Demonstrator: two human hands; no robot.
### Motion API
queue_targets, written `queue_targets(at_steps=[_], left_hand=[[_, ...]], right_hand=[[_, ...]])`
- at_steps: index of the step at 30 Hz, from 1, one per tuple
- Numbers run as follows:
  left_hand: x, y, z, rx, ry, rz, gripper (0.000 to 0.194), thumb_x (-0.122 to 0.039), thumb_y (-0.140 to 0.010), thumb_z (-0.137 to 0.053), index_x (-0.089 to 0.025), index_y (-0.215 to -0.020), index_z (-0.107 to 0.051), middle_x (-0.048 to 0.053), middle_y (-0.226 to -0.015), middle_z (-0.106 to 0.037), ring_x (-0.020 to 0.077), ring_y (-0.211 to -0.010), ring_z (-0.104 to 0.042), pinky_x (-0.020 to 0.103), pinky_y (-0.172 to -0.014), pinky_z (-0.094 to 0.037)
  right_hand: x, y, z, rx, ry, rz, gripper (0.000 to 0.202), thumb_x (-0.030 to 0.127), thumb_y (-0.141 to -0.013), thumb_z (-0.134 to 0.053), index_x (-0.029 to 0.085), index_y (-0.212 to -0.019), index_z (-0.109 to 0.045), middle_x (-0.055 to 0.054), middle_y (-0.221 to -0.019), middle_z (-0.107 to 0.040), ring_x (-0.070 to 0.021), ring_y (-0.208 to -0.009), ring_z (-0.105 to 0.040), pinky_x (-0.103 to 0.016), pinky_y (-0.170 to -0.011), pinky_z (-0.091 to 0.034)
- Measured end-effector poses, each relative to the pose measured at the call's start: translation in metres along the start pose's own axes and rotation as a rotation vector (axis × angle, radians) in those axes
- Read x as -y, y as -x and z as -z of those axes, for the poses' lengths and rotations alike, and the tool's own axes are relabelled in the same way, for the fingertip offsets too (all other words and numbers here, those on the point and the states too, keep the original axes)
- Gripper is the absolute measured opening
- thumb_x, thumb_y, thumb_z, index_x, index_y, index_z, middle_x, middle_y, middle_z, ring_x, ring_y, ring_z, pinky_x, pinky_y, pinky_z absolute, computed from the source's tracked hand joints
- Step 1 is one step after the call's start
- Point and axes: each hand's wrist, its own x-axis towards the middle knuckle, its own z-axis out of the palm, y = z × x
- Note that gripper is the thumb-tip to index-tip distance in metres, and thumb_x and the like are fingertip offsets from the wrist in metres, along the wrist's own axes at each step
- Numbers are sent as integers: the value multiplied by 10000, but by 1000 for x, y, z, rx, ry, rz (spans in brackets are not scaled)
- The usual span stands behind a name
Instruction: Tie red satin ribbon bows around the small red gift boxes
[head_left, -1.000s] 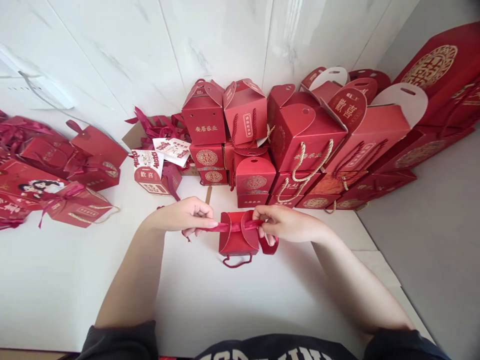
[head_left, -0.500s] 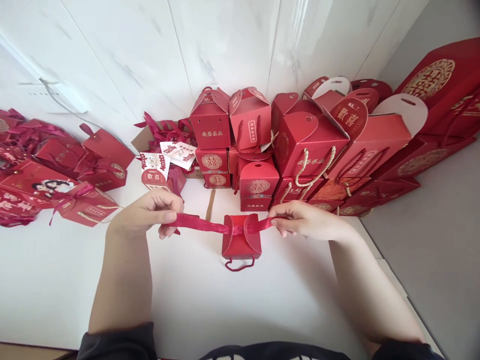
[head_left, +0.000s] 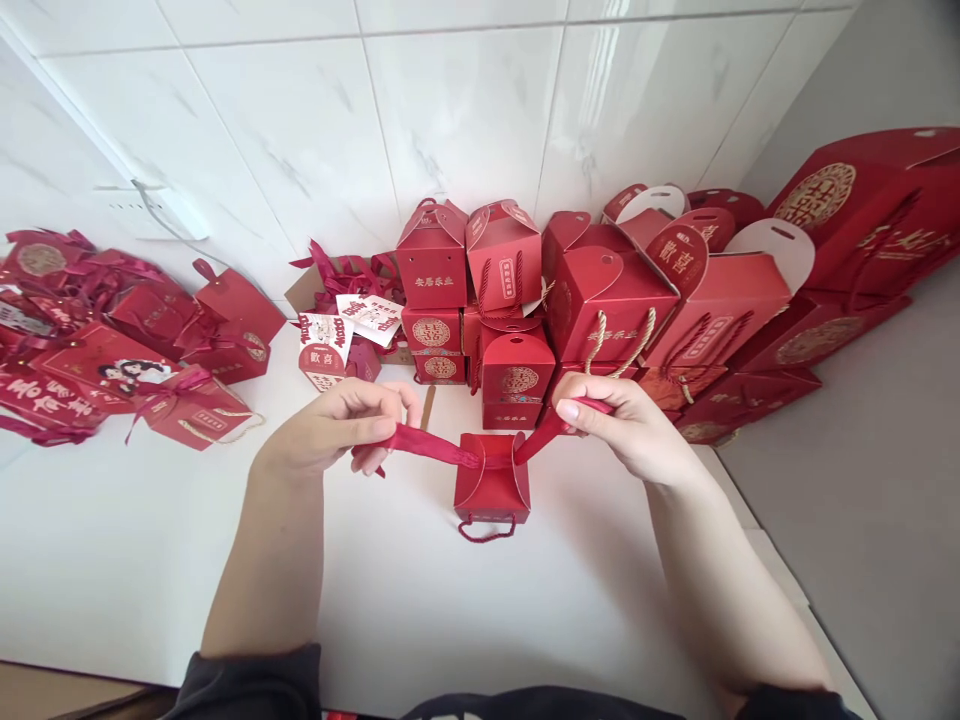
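Observation:
A small red gift box [head_left: 491,495] stands on the white table, its curved top flaps folded together and a dark red cord handle [head_left: 487,532] hanging at its front. Through the top of the box runs a red ribbon [head_left: 431,445], with one end out on each side. My left hand [head_left: 352,425] pinches the left end, and a short tail of ribbon shows below its fingers. At the right, my right hand [head_left: 604,420] grips the other end, folded over between thumb and fingers. Both hands are raised a little above the box's sides.
Stacked red gift boxes [head_left: 517,380] line the tiled wall [head_left: 465,110], with larger ones [head_left: 622,290] to the right. A cardboard box of ribbons [head_left: 352,280] and white printed cards [head_left: 367,315] sit behind my left hand. Ribboned boxes [head_left: 184,405] are piled at the far left.
My right hand has risen and drawn its ribbon end upward, now with more ribbon showing beside the box. My left hand keeps its pinch. The whole view has shifted slightly.

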Motion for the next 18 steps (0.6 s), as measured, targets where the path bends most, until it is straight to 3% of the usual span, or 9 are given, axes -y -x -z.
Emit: queue_targets(at_steps=[3, 6, 8, 11, 15, 18], left_hand=[[-10, -3, -10, -37, 30, -1, 417, -507, -797, -663, -141, -619, -570, 96, -873, -701, 65, -413, -502, 244, -400, -468], [-18, -7, -17, -90, 15, -10, 323, -459, -855, -620, -141, -831, -674, 74, -765, -697, 92, -459, -556, 216, -409, -437], [-22, -10, -21, -96, -30, 20, 325, -452, -881, -592, -142, -906, -690, 36, -606, -645, 102, -476, -562, 202, -434, -423], [-24, -13, -25, -82, -158, 112, 332, -450, -877, -605, -142, -769, -669, 18, -541, -612, 95, -504, -560, 187, -469, -407], [-19, -16, -30, -105, -285, 208, 343, -491, -863, -604, -165, -778, -666, 40, -714, -677, 113, -604, -606, 197, -511, -434], [-20, -16, -33, -116, -283, 223, 349, -509, -855, -602, -171, -826, -684, 54, -764, -689, 117, -611, -607, 199, -497, -439]], right_hand=[[7, -4, -7, -89, -16, 25, 340, 458, -866, -620, 198, -687, -493, 20, -681, -425, -115, -608, -373, -261, -570, -345], [13, -7, -9, -147, 133, 73, 330, 416, -870, -605, 196, -666, -469, 23, -679, -412, -116, -620, -374, -260, -581, -338], [15, -8, -7, -63, 309, 55, 293, 368, -861, -596, 193, -659, -473, 25, -670, -438, -115, -615, -381, -258, -582, -334], [16, -4, 0, 81, 509, -34, 235, 290, -839, -564, 192, -647, -470, 39, -623, -448, -104, -566, -361, -251, -554, -312], [20, 6, 11, -143, 365, -34, 218, 280, -854, -536, 202, -667, -455, 42, -613, -407, -102, -539, -340, -244, -509, -301], [27, 12, 13, -315, 236, 109, 285, 274, -866, -560, 203, -632, -413, 32, -618, -403, -110, -567, -355, -252, -532, -323]])
